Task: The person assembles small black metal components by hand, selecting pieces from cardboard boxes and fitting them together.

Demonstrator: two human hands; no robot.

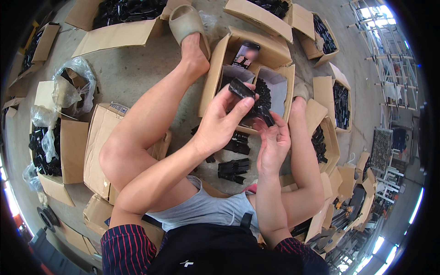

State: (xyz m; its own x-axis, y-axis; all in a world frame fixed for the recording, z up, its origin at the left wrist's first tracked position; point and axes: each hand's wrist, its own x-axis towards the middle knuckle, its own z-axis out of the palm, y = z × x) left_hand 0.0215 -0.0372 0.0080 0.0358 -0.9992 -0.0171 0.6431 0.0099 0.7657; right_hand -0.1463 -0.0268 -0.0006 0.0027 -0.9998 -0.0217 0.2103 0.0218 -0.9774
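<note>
The grey concrete floor (133, 62) of a workshop-like room carries open cardboard boxes on nearly every side, such as the left-hand box (74, 151) and the flapped box (114, 37) at the top, both holding black parts. A white metal rack (389, 57) stands at the far right. Between the seated person's bare legs, an open carton (289, 94) holds a phone (246, 55) leaning near its far side and a heap of small black pieces (262, 89) in a paler compartment. Bundled black strips (233, 169) lie on the floor nearer the body.

The left forearm angles up and rightward over the thigh; the left hand (222, 117) is closed on a black tubular piece (240, 88), thumb along its near side, held over the carton. The right forearm rises almost straight from below, palm toward the camera; the right hand (273, 142) pinches a narrower black piece (265, 115) by its lower end, also over the carton's near part. Whether the two pieces touch cannot be told.
</note>
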